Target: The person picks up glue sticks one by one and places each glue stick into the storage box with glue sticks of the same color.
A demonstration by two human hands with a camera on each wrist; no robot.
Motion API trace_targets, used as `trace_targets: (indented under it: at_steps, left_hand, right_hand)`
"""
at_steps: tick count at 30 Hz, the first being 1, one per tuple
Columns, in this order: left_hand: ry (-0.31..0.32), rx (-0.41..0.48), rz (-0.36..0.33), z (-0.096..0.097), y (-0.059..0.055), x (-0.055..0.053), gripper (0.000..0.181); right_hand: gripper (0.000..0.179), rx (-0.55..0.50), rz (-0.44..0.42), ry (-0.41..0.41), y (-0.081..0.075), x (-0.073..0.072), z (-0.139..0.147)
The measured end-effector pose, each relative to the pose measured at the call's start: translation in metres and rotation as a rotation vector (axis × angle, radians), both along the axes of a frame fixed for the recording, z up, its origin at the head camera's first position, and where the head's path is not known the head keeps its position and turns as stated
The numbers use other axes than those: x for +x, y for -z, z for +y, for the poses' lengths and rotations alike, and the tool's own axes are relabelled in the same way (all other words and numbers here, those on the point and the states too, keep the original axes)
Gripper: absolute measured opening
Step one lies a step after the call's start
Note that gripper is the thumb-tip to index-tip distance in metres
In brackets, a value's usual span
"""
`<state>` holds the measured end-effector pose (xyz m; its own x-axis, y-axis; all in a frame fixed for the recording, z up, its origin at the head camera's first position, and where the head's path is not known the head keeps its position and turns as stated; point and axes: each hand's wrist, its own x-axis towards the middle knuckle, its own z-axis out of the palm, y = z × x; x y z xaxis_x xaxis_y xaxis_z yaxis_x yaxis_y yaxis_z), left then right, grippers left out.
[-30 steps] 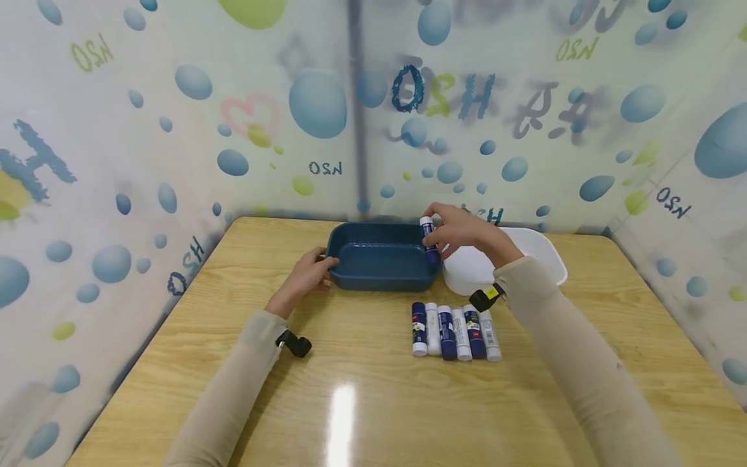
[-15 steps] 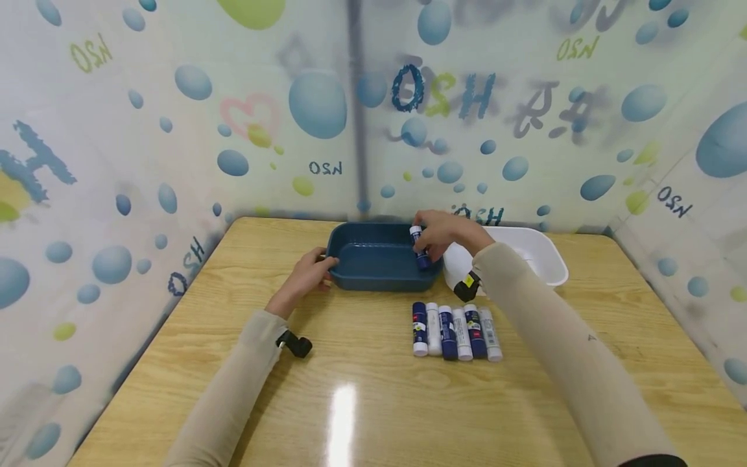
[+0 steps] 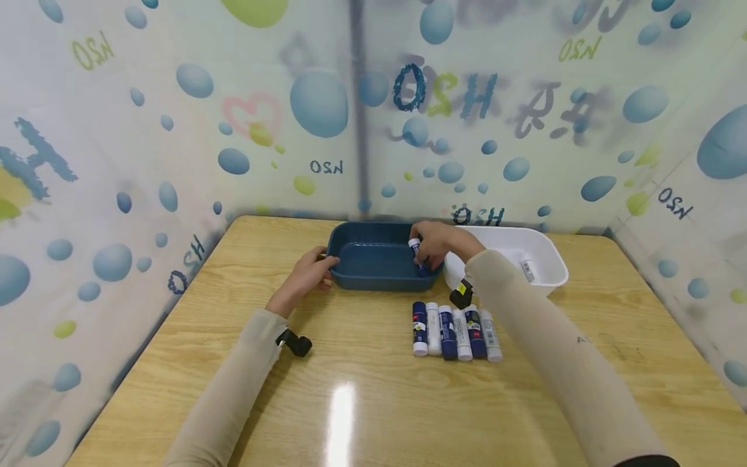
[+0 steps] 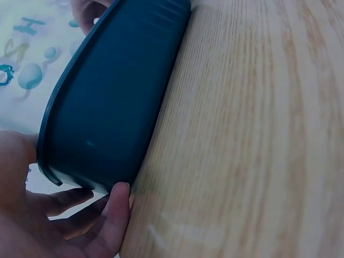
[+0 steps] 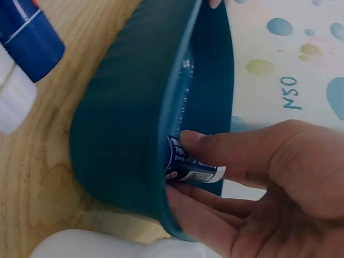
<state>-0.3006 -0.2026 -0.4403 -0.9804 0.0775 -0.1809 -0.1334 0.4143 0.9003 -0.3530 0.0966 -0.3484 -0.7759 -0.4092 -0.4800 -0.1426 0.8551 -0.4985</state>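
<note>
My right hand (image 3: 433, 242) pinches a navy glue stick (image 5: 194, 166) with a white end inside the right end of a dark blue plastic basin (image 3: 382, 283). The right wrist view shows its lower part hidden behind the basin wall. My left hand (image 3: 305, 274) grips the basin's left end, thumb over the rim and fingers against the outer wall, as the left wrist view (image 4: 70, 220) shows from below. In front of the basin lies a row of several glue sticks (image 3: 447, 332), navy and white ones alternating side by side.
A white plastic basin (image 3: 551, 259) stands right beside the blue one, partly behind my right forearm. In it lies a white glue stick (image 3: 528, 270). A patterned wall (image 3: 327, 194) rises behind the wooden table (image 3: 280, 415).
My right hand has moved left and down with the glue stick, from the blue basin's right rim into its interior. The left hand and the row have stayed put.
</note>
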Motion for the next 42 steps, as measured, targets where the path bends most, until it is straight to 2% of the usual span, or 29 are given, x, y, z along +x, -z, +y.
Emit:
trace_targets:
  at_steps: [12,26,34,42]
  left_hand:
    - [0.010,0.003,0.007,-0.001,0.000,0.000,0.053]
    - [0.005,0.019,0.007,-0.001,0.001,-0.002,0.051]
    - [0.011,0.017,0.011,-0.001,0.002,-0.002,0.051]
    - [0.008,0.013,0.013,-0.001,0.001,0.000,0.051]
  right_hand:
    - [0.056,0.073,0.023,-0.008,0.007,0.002,-0.011]
    - [0.064,0.174,0.141,0.000,0.018,0.001,-0.015]
    - [0.036,0.295,0.205,-0.016,0.029,-0.004,-0.022]
    - [0.033,0.318,0.207,0.017,0.032,-0.006,-0.025]
